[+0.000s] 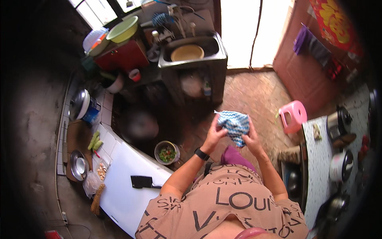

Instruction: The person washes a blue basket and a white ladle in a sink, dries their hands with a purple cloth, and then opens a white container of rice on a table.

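A blue-and-white wavy-striped cloth (234, 124) is held up in front of my body, above the floor. My left hand (216, 134) grips its left side, with the thumb lying over the near face. On the opposite side, my right hand (253, 136) pinches the cloth's right edge near the lower corner. The fabric is bunched and creased between both hands, and its lower end hangs down. Some fingers are hidden behind it.
A black cleaver (141, 181) lies on the white worktop (122, 161) to my left. Below its edge stands a bucket with greens (167, 153). Ahead is a metal sink (222, 53) holding a yellow basin (187, 53). A pink stool (294, 116) and a speckled counter (317, 155) stand right.
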A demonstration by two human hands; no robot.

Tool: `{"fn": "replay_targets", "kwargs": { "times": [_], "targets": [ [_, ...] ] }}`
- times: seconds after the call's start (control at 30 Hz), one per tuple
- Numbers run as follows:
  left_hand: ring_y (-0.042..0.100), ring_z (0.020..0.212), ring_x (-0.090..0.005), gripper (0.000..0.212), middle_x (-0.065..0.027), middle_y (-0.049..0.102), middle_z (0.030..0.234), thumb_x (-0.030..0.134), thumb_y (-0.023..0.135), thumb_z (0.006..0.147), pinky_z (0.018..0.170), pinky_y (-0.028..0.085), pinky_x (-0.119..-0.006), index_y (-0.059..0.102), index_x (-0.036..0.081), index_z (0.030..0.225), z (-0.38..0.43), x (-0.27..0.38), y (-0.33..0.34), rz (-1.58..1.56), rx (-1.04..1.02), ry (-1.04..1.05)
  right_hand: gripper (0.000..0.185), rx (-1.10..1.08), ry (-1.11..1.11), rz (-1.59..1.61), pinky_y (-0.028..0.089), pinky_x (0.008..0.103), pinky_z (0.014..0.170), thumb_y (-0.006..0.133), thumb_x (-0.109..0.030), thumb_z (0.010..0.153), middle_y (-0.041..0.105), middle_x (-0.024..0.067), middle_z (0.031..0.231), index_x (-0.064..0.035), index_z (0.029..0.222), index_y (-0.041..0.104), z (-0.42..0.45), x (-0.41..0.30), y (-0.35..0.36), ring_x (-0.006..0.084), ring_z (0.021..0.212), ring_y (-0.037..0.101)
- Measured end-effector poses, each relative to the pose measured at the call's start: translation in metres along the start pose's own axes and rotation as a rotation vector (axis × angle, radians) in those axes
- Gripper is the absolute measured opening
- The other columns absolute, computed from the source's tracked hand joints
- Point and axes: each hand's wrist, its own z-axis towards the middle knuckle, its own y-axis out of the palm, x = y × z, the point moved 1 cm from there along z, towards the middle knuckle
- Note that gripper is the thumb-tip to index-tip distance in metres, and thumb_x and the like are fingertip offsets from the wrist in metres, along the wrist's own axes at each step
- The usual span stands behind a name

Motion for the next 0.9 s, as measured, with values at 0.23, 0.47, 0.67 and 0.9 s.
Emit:
{"fn": "replay_targets", "kwargs": {
  "times": [0.23,0.47,0.67,0.9],
  "targets": [
    [0.052,0.083,-0.0277,0.016,-0.0147,0.051,0.087,0.014,0.063,0.061,0.071,0.043,-0.036,0.059,0.003,0.072,0.086,0.053,-0.017,1.305,0.063,0.169,0.051,-0.336,0.191,-0.211,0.050,0.0214,0.056,0.048,0.006,0.078,0.051,0.0063,0.103,-0.0087,0.127,0.040,0.131,-0.026,-0.026,0.0088,0.077,0.055],
    [0.049,0.067,-0.0045,0.011,0.0021,0.053,0.076,0.005,0.058,0.078,0.060,0.043,-0.020,0.051,0.006,0.086,0.193,0.141,-0.078,0.637,0.355,0.214,0.018,0.061,0.315,-0.247,0.046,0.0230,0.046,0.062,-0.004,0.073,0.046,0.0003,0.068,-0.0079,0.080,0.046,0.216,0.036,-0.085,0.0080,0.055,0.048],
    [0.052,0.067,-0.0072,0.016,0.0007,0.053,0.079,0.012,0.057,0.079,0.058,0.046,-0.021,0.050,0.007,0.093,0.312,0.283,-0.131,0.251,0.417,0.253,0.027,0.372,0.622,-0.133,0.040,0.0263,0.038,0.059,0.004,0.067,0.042,0.0010,0.052,-0.0119,0.062,0.038,0.219,0.106,-0.156,0.0114,0.042,0.044],
    [0.056,0.074,-0.0108,0.013,-0.0038,0.057,0.080,0.004,0.054,0.076,0.064,0.046,-0.023,0.055,0.002,0.090,0.479,0.440,-0.178,0.531,0.434,0.824,0.026,0.671,0.769,0.039,0.043,0.0296,0.040,0.057,0.006,0.069,0.040,0.0012,0.051,-0.0115,0.062,0.040,0.232,0.136,-0.173,0.0142,0.041,0.043]
  ]
}}
